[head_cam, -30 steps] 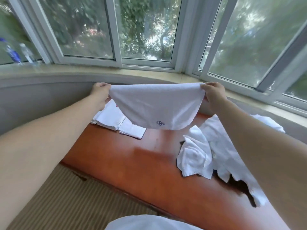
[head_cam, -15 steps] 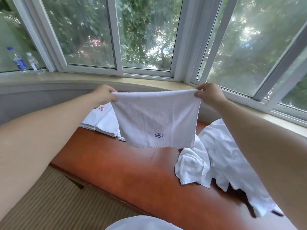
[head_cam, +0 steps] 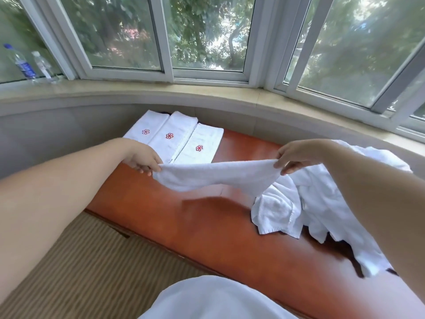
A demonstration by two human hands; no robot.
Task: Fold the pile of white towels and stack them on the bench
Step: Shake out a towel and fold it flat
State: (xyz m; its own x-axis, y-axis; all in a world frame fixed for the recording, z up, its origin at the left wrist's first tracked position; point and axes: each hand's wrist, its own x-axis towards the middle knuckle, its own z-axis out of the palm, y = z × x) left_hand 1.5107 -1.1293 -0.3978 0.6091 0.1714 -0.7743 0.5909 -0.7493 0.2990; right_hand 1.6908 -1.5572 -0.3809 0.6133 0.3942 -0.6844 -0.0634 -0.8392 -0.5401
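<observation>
In the head view, the left hand [head_cam: 143, 160] and right hand [head_cam: 292, 155] are each pinching one end of a towel [head_cam: 216, 174], fingers clamped on it, above the tabletop [head_cam: 207, 226]. This seems the folding step. Next, I think, it needs laying flat, between the folded towels [head_cam: 174, 137] and the pile [head_cam: 322, 199].

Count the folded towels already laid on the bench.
3, side by side at the bench's far left end: left folded towel, middle folded towel, right folded towel. Others could lie underneath.
</observation>
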